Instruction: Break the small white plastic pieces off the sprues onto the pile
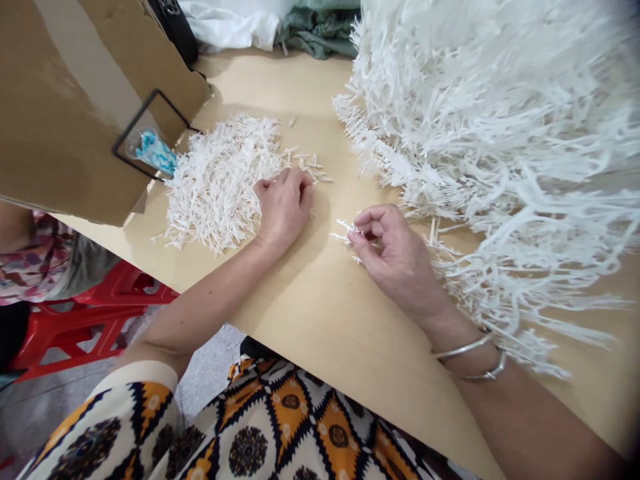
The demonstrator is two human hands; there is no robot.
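My right hand [395, 257] pinches a small white branched piece [343, 225] between thumb and fingers, just above the table. Its thin prongs stick out to the left of the fingertips. My left hand [285, 207] is closed at the right edge of a low pile of small white branched pieces [220, 177]. The fingertips point down and away, so whatever they may hold is hidden. To the right of my right hand spreads a much larger heap of long white branched strands [480, 120], some reaching close to the wrist.
A cardboard box [75, 100] stands at the left, with a black wire frame [150, 133] and a clear container of blue-and-white bits [155, 152] beside it. White cloth [235, 27] and dark green cloth [320, 30] lie at the back. A red stool [100, 313] and another person's patterned clothing [40, 257] show lower left.
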